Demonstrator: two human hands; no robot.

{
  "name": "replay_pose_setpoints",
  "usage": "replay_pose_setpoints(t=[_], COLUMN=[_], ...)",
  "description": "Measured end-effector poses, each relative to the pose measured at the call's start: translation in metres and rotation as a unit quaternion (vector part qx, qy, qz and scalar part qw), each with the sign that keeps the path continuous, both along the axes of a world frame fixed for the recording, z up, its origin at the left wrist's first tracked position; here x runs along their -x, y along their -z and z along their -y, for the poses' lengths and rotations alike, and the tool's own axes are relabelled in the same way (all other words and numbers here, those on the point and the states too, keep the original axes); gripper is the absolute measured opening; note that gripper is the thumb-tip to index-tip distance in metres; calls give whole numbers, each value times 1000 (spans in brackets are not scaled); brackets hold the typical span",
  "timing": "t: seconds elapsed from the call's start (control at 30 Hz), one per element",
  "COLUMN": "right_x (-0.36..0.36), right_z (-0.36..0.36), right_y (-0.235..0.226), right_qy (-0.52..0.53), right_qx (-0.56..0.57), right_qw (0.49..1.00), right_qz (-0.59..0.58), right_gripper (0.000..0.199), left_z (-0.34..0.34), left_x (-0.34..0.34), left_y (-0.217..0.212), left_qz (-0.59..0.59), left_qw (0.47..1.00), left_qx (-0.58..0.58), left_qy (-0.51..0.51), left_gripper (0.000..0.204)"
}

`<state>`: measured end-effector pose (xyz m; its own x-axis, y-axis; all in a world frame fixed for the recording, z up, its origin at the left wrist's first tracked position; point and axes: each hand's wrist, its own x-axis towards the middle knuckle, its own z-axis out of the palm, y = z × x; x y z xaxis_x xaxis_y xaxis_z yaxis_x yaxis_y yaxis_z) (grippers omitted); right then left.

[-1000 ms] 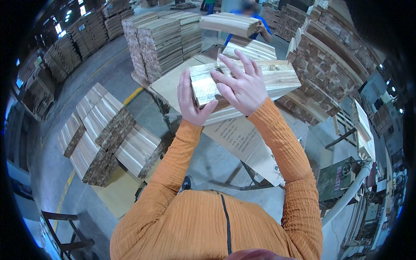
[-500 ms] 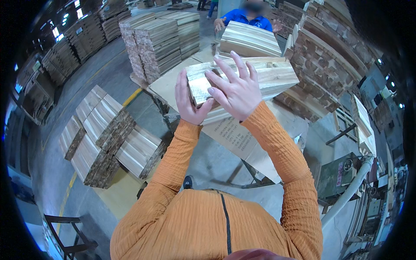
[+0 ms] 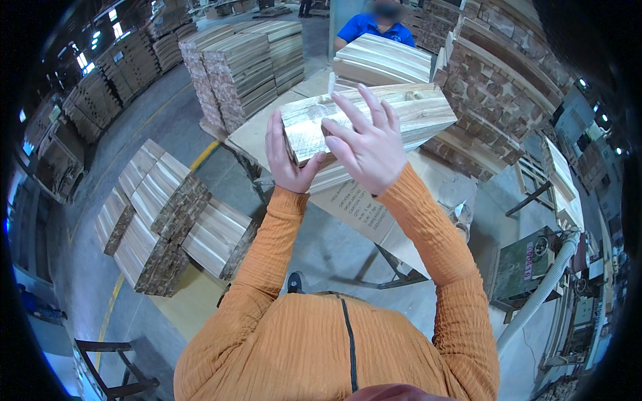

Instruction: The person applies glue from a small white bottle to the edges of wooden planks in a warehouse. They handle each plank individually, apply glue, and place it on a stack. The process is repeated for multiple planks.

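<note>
A stack of pale wooden boards [image 3: 401, 110] lies in front of me on a cardboard-covered table [image 3: 348, 206]. At the stack's left end my left hand [image 3: 287, 160] is wrapped round the corner, its fingers along the far left side and its thumb across the near end. My right hand [image 3: 371, 144] is over the top board with its fingers spread and touching or nearly touching the wood. Beyond, a second stack of boards [image 3: 381, 57] stands on the table's far side. My palms hide part of the near stack.
A person in a blue shirt [image 3: 374, 28] is behind the far stack. Tall board piles stand at the back left [image 3: 244, 73] and right [image 3: 495, 100]. Lower left are more board bundles [image 3: 150, 220] and a dark wooden frame [image 3: 110, 367]. A green machine [image 3: 525, 267] with a hose is at right.
My right hand has shifted slightly, its fingers lifting and bending a little. My left hand keeps its place on the boards. The other person's raised hands have dropped out of sight.
</note>
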<state>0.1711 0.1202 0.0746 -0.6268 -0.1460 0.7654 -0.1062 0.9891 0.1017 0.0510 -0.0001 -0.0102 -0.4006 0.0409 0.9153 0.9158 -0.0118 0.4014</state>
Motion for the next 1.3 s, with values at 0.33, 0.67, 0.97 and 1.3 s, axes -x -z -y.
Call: replay_pose_setpoints(t=[0.33,0.67,0.97,1.3], right_x=[-136,-337,-270,-217], right_z=[-77,-160,-135,-157], right_y=[86,276,329,238], right_qy=[81,290,376,126], right_qx=[381,623,563,642], right_qw=[903,642,722,725], right_qz=[-180,-340,-144,-218], right_gripper=[14,29,46,21], left_z=[-10,-21,-11,-9], left_x=[7,20,24,1], left_y=[7,-6,-3,0], left_qz=[-2,107,7,44], left_qw=[994,986,997,990], left_qx=[-46,-68,-57,-77], left_qy=[103,107,60,110], left_gripper=[84,64,57,91])
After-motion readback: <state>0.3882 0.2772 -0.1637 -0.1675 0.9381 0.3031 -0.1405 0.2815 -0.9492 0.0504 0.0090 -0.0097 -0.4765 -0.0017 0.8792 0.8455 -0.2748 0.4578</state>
